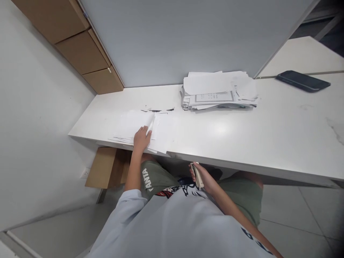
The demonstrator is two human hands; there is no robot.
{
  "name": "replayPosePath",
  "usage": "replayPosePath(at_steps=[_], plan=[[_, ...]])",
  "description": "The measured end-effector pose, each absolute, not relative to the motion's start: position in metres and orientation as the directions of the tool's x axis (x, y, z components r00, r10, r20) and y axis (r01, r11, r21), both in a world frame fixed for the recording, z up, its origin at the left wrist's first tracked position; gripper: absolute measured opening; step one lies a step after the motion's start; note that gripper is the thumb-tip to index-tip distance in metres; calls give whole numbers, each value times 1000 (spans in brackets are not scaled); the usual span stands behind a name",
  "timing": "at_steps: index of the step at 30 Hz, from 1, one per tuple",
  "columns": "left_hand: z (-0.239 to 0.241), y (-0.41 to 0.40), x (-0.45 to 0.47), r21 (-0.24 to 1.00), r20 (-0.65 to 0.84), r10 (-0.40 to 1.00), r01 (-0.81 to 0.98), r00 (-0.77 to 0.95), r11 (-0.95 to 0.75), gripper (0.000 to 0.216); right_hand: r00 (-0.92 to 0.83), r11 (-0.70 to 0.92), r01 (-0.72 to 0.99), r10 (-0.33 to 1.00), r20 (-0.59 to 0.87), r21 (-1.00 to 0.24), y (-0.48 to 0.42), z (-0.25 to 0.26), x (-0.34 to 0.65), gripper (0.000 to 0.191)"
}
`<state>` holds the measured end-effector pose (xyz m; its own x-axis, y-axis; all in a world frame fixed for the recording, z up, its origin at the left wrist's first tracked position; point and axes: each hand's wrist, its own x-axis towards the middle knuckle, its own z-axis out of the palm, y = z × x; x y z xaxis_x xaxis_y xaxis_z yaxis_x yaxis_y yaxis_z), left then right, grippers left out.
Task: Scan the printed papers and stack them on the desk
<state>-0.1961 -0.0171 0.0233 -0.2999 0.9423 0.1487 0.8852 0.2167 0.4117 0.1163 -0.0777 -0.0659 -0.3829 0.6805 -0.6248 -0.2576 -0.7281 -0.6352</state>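
Note:
My left hand [142, 139] rests at the near edge of a spread of white paper sheets [126, 123] on the left of the table. Between its thumb and fingers a sheet is pinched, its edge raised and folded over. Low in front of my body, below the table edge, my right hand [204, 176] is wrapped round a cream-coloured stapler [197, 175]. A thick, uneven stack of papers [215, 93], some printed, lies at the back middle of the table, apart from both hands.
The white table [242, 136] runs along a grey panel [188, 43]. On its right lies a dark phone [303, 81]. Brown cardboard boxes [83, 53] are stacked at the back left, and another brown box [101, 168] sits under the table. Dark marks [156, 110] show behind the sheets.

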Motion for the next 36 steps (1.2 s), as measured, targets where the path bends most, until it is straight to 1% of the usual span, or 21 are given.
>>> replayPosePath(at_steps=[3,4,5,6,7,8,9,10,11,13,15,17,20,22,23,25,28,31,33,36], plan=[[29,-16,-193,504,173,916,831,-362,234,45,-366,-717,-256,693,-621,-649,-77,-69,118,33],[33,-16,-190,567,190,894,789,-406,238,47,-365,-708,-262,702,-612,-656,-77,-69,120,34],[37,-16,-186,662,211,859,715,-467,226,48,-364,-696,-273,714,-598,-664,-77,-68,121,34],[42,-16,-180,784,232,806,595,-545,176,49,-362,-680,-288,730,-580,-675,-77,-67,123,34],[49,-18,-172,899,234,749,431,-620,76,49,-358,-662,-304,746,-562,-685,-78,-65,125,35],[56,-20,-163,969,210,712,242,-670,-58,48,-352,-646,-317,760,-547,-694,-78,-61,127,35],[64,-23,-151,981,176,706,58,-686,-188,46,-345,-634,-324,770,-536,-702,-79,-56,130,35],[72,-27,-139,952,144,723,-104,-676,-288,42,-338,-623,-330,780,-527,-709,-79,-51,133,36],[79,-31,-125,909,115,751,-237,-651,-344,37,-336,-612,-340,788,-516,-714,-80,-44,136,37],[87,-37,-97,844,36,800,-410,-599,-345,28,-353,-588,-371,805,-476,-719,-81,-30,143,40],[84,-40,-69,810,-68,814,-508,-577,-293,23,-367,-551,-411,829,-422,-726,-81,-16,151,44],[72,-40,-44,779,-187,822,-591,-538,-210,19,-352,-505,-445,858,-375,-739,-80,-7,160,48],[44,-41,-12,729,-353,819,-682,-452,-61,14,-287,-436,-496,899,-331,-751,-75,-3,173,51],[29,-46,3,717,-427,808,-697,-407,28,11,-248,-412,-520,911,-330,-748,-72,-6,183,51],[22,-50,9,717,-447,802,-695,-396,57,14,-237,-413,-521,911,-338,-747,-70,-9,188,51],[14,-59,17,728,-464,795,-680,-391,90,20,-232,-433,-496,902,-366,-753,-68,-15,199,49],[6,-72,25,773,-461,795,-618,-395,142,25,-227,-489,-413,873,-432,-769,-65,-25,218,48],[1,-80,30,814,-460,794,-546,-397,199,27,-167,-527,-360,848,-503,-770,-62,-31,233,47],[-2,-83,33,822,-460,797,-526,-391,217,29,-90,-516,-339,850,-519,-787,-59,-33,237,46],[-6,-84,34,831,-458,807,-501,-373,240,33,91,-420,-290,882,-462,-860,-56,-33,233,46]])
